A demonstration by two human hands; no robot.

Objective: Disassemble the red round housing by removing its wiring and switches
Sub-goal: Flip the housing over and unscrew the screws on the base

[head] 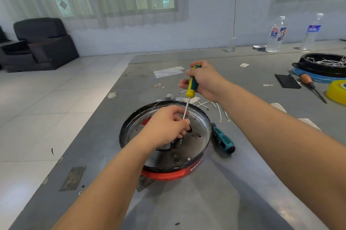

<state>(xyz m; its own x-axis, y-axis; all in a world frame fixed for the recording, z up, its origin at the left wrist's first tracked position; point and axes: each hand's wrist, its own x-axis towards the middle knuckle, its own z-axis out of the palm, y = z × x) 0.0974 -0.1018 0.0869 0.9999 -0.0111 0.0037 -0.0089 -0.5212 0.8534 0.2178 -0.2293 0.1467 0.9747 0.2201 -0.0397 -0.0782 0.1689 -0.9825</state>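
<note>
From the head camera, the red round housing with a black rim and shiny metal floor (196, 126) sits on the grey bench (206, 201), near its middle and straight ahead of the person. The left hand (164, 128) reaches into the housing, its grip curled round the thin metal shaft of the yellow-and-green-handled screwdriver (192, 83) near the tip, above a black wire (168, 146) lying on the housing floor. The right hand (204, 79) has its grip closed round the screwdriver's handle, held tilted above the far rim. A teal-and-black screwdriver (222, 138) lies on the bench just beside the housing's right edge. Loose white wires with ring terminals (221, 112) and small grey metal clips (169, 96) lie beyond the rim.
</note>
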